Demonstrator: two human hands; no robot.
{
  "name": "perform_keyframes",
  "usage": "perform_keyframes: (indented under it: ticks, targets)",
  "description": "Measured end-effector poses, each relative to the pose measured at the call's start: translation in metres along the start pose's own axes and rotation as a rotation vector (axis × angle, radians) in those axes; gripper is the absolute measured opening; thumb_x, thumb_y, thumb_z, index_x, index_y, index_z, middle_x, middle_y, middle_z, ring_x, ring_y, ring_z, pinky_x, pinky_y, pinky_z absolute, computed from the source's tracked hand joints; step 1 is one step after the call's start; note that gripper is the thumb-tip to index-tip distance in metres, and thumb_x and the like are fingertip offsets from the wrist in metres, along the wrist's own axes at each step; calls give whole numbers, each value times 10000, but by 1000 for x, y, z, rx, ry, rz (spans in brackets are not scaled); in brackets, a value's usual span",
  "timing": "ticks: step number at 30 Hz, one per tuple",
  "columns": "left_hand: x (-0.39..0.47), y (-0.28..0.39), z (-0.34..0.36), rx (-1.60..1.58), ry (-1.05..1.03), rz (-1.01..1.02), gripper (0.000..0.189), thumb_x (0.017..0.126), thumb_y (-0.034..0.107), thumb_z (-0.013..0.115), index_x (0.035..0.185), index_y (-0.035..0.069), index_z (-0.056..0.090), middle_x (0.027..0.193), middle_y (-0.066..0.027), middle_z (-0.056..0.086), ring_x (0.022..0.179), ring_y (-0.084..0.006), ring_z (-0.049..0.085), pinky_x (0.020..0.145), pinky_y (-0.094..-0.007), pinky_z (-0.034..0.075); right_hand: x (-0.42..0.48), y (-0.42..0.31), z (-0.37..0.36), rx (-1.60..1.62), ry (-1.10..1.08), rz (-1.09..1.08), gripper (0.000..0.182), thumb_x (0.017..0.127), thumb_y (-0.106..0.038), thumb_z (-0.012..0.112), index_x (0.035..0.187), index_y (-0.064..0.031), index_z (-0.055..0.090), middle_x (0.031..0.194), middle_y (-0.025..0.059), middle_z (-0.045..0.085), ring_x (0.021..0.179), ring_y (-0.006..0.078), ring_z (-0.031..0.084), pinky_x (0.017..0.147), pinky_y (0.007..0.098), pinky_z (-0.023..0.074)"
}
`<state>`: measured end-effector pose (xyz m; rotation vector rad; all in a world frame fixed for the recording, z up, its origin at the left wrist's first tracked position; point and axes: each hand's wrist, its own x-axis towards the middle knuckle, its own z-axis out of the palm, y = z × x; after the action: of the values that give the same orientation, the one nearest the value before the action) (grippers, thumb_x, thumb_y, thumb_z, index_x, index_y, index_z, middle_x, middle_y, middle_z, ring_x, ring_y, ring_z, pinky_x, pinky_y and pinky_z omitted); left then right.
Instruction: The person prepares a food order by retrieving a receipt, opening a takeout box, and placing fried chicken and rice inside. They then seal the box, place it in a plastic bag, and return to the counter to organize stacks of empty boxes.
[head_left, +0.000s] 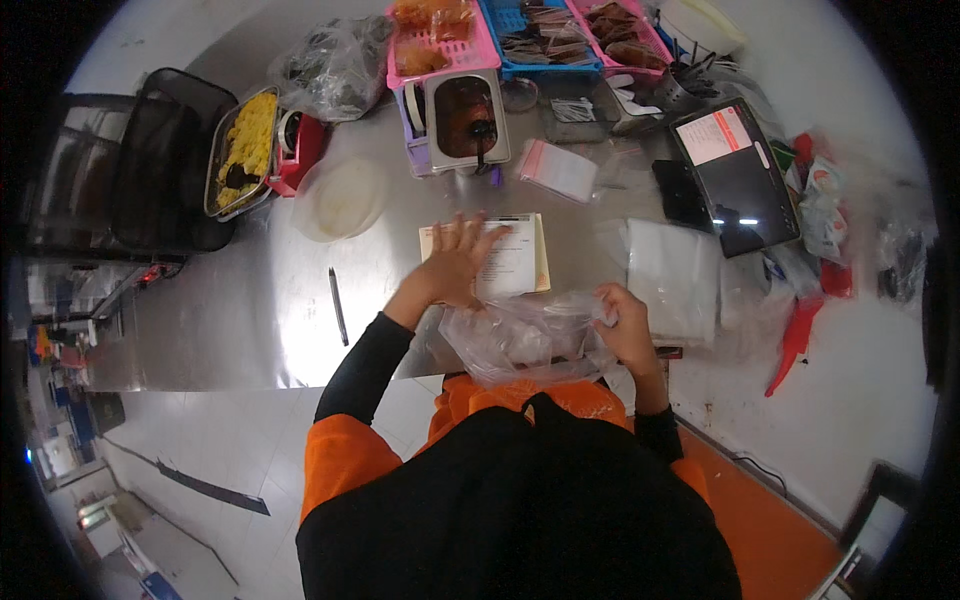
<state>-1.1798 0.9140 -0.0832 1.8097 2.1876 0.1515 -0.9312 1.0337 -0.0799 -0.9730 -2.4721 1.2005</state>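
Observation:
A clear plastic bag (517, 341) spreads over the front edge of the steel table, against my body. My right hand (624, 322) pinches its right side between thumb and fingers. Fingers spread wide, my left hand (456, 262) lies over the left part of a white printed slip (514, 259); whether it presses on the paper I cannot tell. Beneath the slip is a cream-coloured sheet or pad (543, 274) bearing writing. The bag's upper left edge reaches the heel of my left hand. What the bag contains is blurred by its folds.
Left on the steel table (247, 307) are a black pen (338, 306) and a round translucent lid (341, 199). A metal pan of dark sauce (466, 112) and a tray of yellow food (251, 142) stand behind. At right are stacked plastic bags (671, 277) and a tablet (739, 180).

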Motion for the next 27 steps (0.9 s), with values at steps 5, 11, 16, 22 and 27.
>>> perform_keyframes:
  ticks: [5,11,16,22,27]
  targets:
    - [15,-2,15,-85,25,-2,1120,343,359,788,1274,189,189,1260,-215,228,1177,-400,212,930,-608,101,-16,-6,-10,-3,-271,184,325,623,-66,667,896,-30,495,703,106,529,639,197,512,592,301,419]
    - [5,-29,11,-113,-73,75,1140,357,567,717,1286,197,168,1277,-224,196,1201,-408,161,933,-605,42,-36,49,-34,32,-173,90,346,639,-196,688,882,-22,513,650,96,529,580,178,519,536,293,411]
    - [4,-17,15,-25,-11,7,1095,377,518,740,1267,177,201,1265,-207,221,1185,-398,185,909,-626,78,-31,32,-74,44,-277,182,266,706,-213,640,860,-15,553,651,58,556,523,118,490,495,267,398]
    - [3,-18,7,-115,143,-58,895,436,354,744,1165,90,297,1164,-159,354,1087,-338,343,868,-523,249,-11,35,-62,196,-112,96,164,773,-141,566,850,4,575,701,63,580,587,92,506,536,234,412]
    - [-33,-24,-22,-137,294,-100,816,440,312,740,1100,75,322,1137,-160,376,1041,-320,379,817,-454,288,6,40,-27,299,-3,57,168,775,-124,561,849,26,574,725,78,588,639,112,527,582,239,425]
